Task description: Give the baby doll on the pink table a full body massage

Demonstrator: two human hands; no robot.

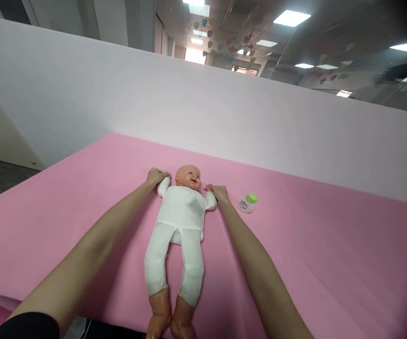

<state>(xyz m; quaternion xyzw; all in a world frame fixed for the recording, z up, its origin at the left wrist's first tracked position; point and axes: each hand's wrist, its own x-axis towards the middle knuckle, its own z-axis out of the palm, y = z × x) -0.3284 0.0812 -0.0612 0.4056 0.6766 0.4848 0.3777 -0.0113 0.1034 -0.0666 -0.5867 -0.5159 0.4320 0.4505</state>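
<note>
On its back lies a baby doll [181, 209] with a white cloth body and bare plastic head and feet. Both of its arms are bent up beside its head. My left hand [157, 176] is closed around the doll's hand on the left side of the picture. On the other side, my right hand [220, 192] grips the doll's other hand, whose small fingers show past mine. A small clear jar [248, 203] with a green lid stands a little to the right of my right hand.
A pink cover [295, 245] spreads over the table under the doll. Behind it rises a white partition [189, 103] along the back and left. Beyond that are ceiling lights [291, 18] and hanging heart-shaped decorations. Dark floor [2, 179] shows at the left.
</note>
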